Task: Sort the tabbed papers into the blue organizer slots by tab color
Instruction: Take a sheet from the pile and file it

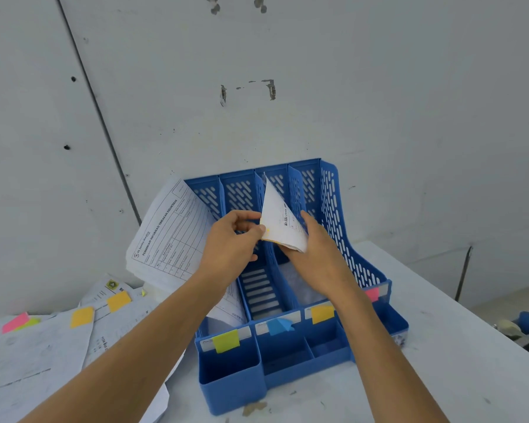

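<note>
Over the blue perforated plastic organizer [333, 209], the left hand [229, 239] pinches the edge of a curled white yellow-tabbed paper [283, 227]; the right hand [316, 257] grips it from beneath.

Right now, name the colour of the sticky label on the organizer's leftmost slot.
Yellow-green label, head view.

The blue organizer [333, 215] has slotted walls. Across its front sit a yellow-green tab [225, 341], blue tab [280, 326], yellow tab [322, 313] and pink tab [372, 294]. Left of it lie white printed papers [43, 346].
</note>
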